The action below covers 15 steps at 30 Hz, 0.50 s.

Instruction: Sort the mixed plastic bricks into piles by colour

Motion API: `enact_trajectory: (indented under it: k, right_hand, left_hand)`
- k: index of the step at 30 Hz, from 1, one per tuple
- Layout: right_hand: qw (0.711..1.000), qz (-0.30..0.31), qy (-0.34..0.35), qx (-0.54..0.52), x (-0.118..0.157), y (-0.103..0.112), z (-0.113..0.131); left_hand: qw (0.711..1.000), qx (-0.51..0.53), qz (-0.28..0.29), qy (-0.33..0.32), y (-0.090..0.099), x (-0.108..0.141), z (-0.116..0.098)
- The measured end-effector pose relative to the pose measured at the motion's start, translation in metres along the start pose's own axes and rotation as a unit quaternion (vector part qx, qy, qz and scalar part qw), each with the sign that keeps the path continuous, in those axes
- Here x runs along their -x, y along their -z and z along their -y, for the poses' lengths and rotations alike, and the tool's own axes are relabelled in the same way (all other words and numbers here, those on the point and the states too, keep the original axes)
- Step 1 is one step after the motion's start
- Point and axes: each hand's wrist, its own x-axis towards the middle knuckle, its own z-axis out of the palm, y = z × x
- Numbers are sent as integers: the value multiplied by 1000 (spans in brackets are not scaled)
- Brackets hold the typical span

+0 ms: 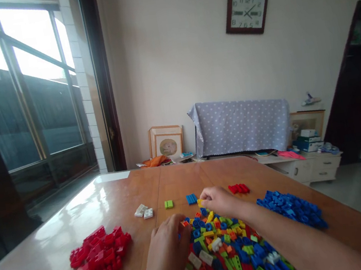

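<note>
My right hand (216, 201) is closed on a small yellow brick (200, 203), just right of a group of blue bricks (191, 199) behind the mixed pile. My left hand (170, 244) rests at the left edge of the mixed brick pile (232, 245); its fingers are curled together, and what they hold, if anything, is hidden. Beyond the hands, green bricks (168, 204), white bricks (144, 211) and a few red bricks (239, 188) lie in small separate groups.
A heap of red bricks (100, 257) lies on the wooden table (141, 187) at the left. At the right is a heap of blue bricks (291, 208). A white sheet (112, 177) lies at the far left edge.
</note>
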Motion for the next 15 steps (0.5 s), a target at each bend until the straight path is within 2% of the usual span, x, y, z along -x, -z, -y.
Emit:
enact_trajectory:
  k: [3,7,11,15]
  right_hand:
    - [997,-23,-65,43,-34,5,-29]
    - [984,3,-151,95,-65,5,-58]
    - [970,13,-205,133,-84,-1,-74]
    - [961,7,-223,165,-98,-8,-85]
  left_hand:
    - [1000,8,-26,3,4,0,3]
    - [999,16,-48,-2,5,0,7]
    - [998,23,-63,-9,6,0,8]
    - [997,28,-68,-10,8,0,8]
